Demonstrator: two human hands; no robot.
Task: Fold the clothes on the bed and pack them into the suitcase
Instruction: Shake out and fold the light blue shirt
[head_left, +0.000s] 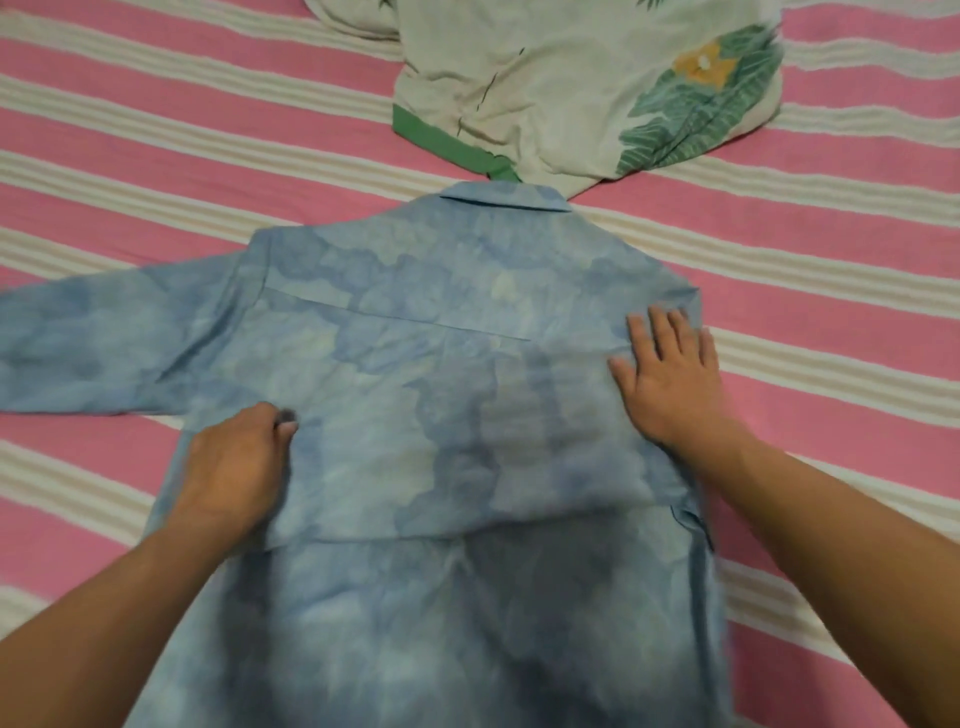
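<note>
A light blue cloud-patterned shirt (426, 395) lies back-up on the bed, collar pointing away from me. Its right sleeve is folded in across the back; its left sleeve stretches out flat to the left. My right hand (670, 374) presses flat with spread fingers on the folded right shoulder edge. My left hand (234, 467) rests on the shirt's left side with fingers curled down onto the cloth; whether it pinches the fabric is unclear. No suitcase is in view.
A crumpled white garment (571, 93) with green leaf print and a green hem lies just beyond the shirt's collar. Pink-and-cream striped bedding (831, 249) fills the whole surface around both garments.
</note>
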